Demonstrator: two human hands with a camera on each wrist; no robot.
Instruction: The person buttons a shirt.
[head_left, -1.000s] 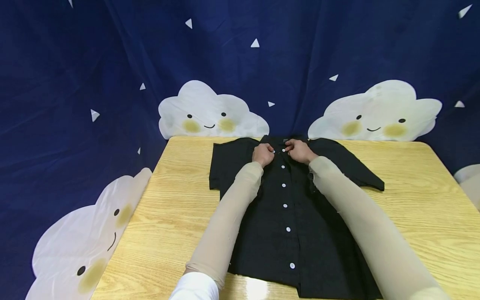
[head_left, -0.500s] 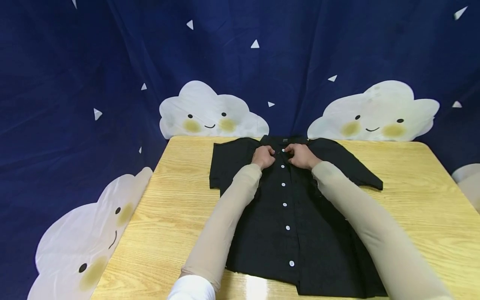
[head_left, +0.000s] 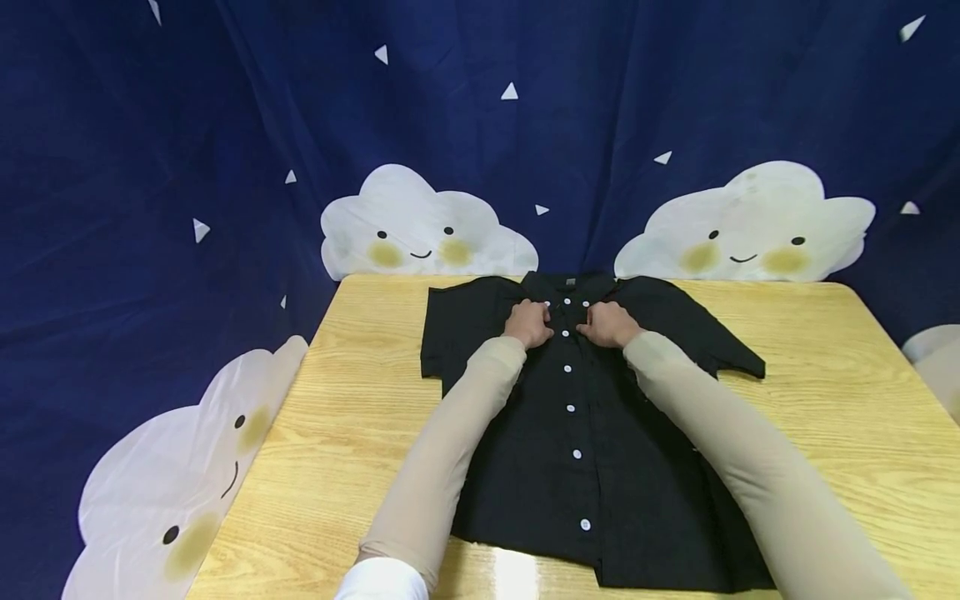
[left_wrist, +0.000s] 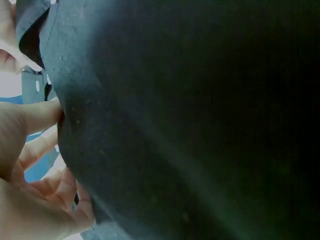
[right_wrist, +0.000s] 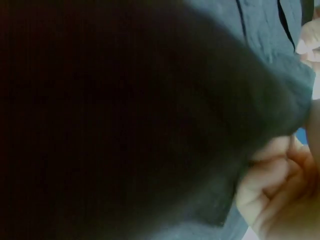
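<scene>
A black short-sleeved button-up shirt (head_left: 525,475) lies front up, collar (head_left: 536,286) at the far side, with a column of white buttons down its middle. My left hand (head_left: 528,323) pinches the shirt's cloth just left of the upper buttons. In the left wrist view, the thumb (left_wrist: 42,115) meets the fabric fold from one side and the fingers from the other. To the right of the buttons, my right hand (head_left: 609,323) grips the cloth too. Its curled fingers (right_wrist: 267,180) hold the fabric edge in the right wrist view. Dark cloth fills much of both wrist views.
The shirt lies on a light wooden table (head_left: 360,392), with bare wood to its left and right. A dark blue curtain (head_left: 570,100) with white clouds hangs right behind the table's back edge and along its left side.
Both hands have come slightly nearer along the shirt front, away from the collar. The right hand has left the top button area, so the buttons beneath the collar now show.
</scene>
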